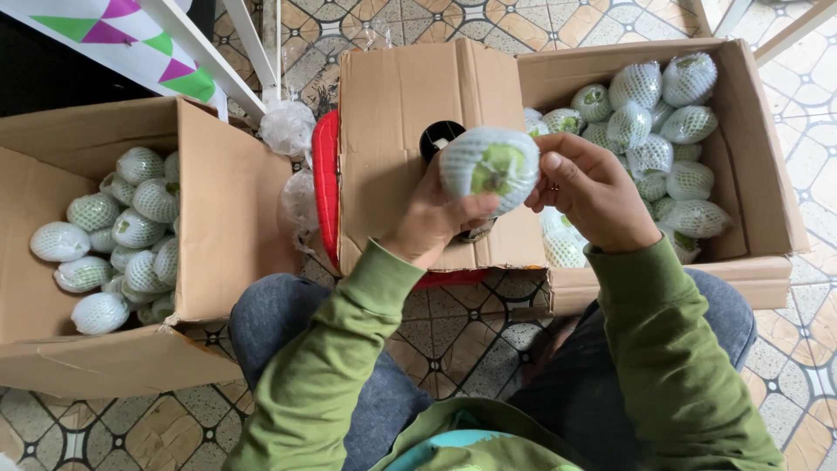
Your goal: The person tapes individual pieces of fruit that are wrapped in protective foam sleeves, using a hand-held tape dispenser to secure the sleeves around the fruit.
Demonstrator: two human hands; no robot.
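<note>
The green fruit [490, 167], wrapped in a white foam net sleeve, was held up between both hands above the folded flap [410, 113] of the right cardboard box [758, 157]. It was close to round, so its long axis was hard to tell; if anything it ran left to right across the view. The open end of the sleeve, where the bare green skin showed, faced up toward the camera.

The left hand [433, 218] was closed on the fruit from below and from its left side, the thumb pressed across the lower edge of the net. The right hand [593, 194] was closed on the fruit's right side, its fingertips [547, 163] touching the net there. The fruit thus sat between the two hands, above the left palm.

A dark round object [440, 138] showed just behind the fruit. The right cardboard box held a heap of netted fruit [649, 109]; the left cardboard box [218, 218] held more netted fruit [122, 235]. Below lay a patterned tiled floor [453, 331].
</note>
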